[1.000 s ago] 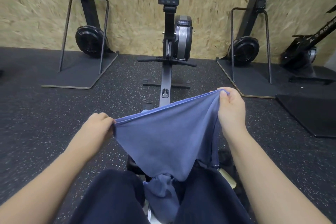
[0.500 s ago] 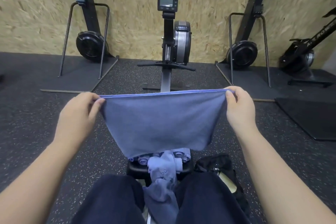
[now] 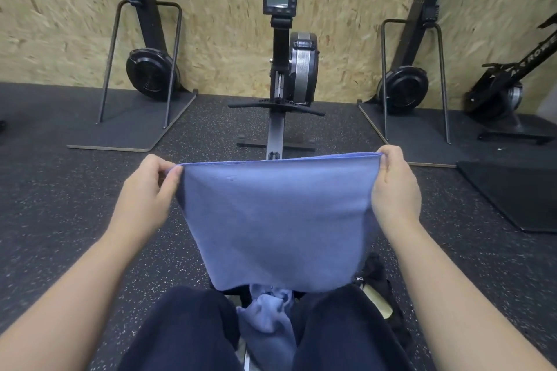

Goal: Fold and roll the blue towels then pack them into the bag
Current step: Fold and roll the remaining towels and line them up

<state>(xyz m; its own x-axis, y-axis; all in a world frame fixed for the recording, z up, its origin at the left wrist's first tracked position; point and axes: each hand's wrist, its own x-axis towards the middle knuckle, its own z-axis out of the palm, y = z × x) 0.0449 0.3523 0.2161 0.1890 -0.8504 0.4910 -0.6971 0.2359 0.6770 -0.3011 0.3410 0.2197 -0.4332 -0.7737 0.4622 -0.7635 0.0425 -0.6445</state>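
Observation:
A blue towel [image 3: 277,220] hangs spread out in front of me, its top edge stretched level. My left hand [image 3: 147,193] pinches the top left corner and my right hand [image 3: 394,190] pinches the top right corner. The towel's lower edge reaches my knees. More crumpled blue towels [image 3: 268,316] lie between my legs on the rower. A black bag [image 3: 379,289] sits on the floor by my right knee, mostly hidden behind the towel and my leg.
I sit on a rowing machine [image 3: 283,75] whose rail runs straight ahead to its monitor. Ski machines stand on platforms at left [image 3: 144,69] and right [image 3: 407,84]. A black mat [image 3: 512,190] lies at right on the speckled rubber floor.
Both hands pulled the towel's top edge taut and level, from a slanted, sagging hold a second ago. The towel now hangs lower, covering the seat area and part of the bag.

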